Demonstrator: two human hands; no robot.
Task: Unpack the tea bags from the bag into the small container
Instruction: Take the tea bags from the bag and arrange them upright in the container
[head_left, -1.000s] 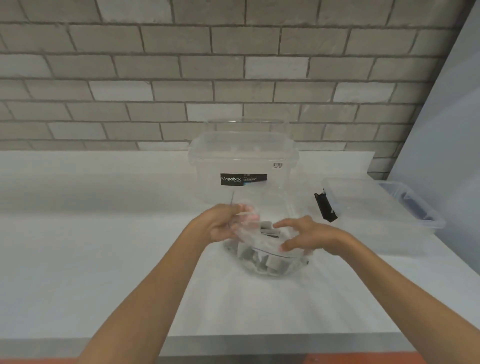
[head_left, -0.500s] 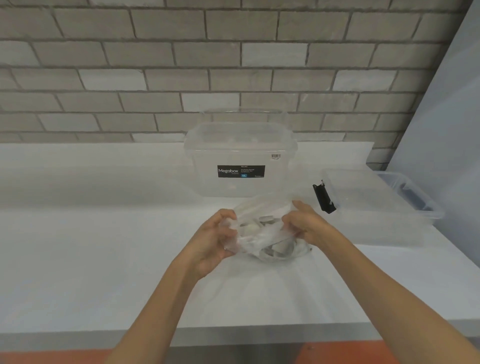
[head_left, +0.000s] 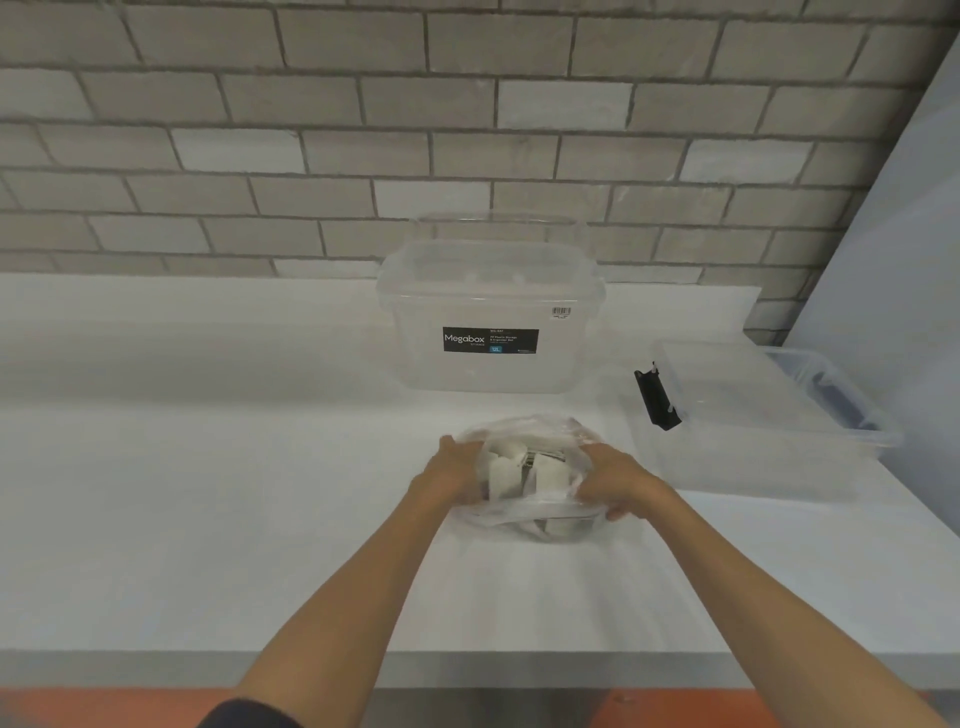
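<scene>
Before the clear box (head_left: 488, 374), the crinkly bag (head_left: 524, 517) now gapes wider; left hand (head_left: 452, 470) and right hand (head_left: 615, 480) each pinch its thin film, baring square white tea bags (head_left: 506, 473).

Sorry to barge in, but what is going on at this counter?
A person grips a clear bag with both hands, the left hand and right hand holding its mouth open on the counter. The tea bags are inside it; none lies on the counter. The small container sits to the right, apart from the bag, with a Megabox behind.
</scene>
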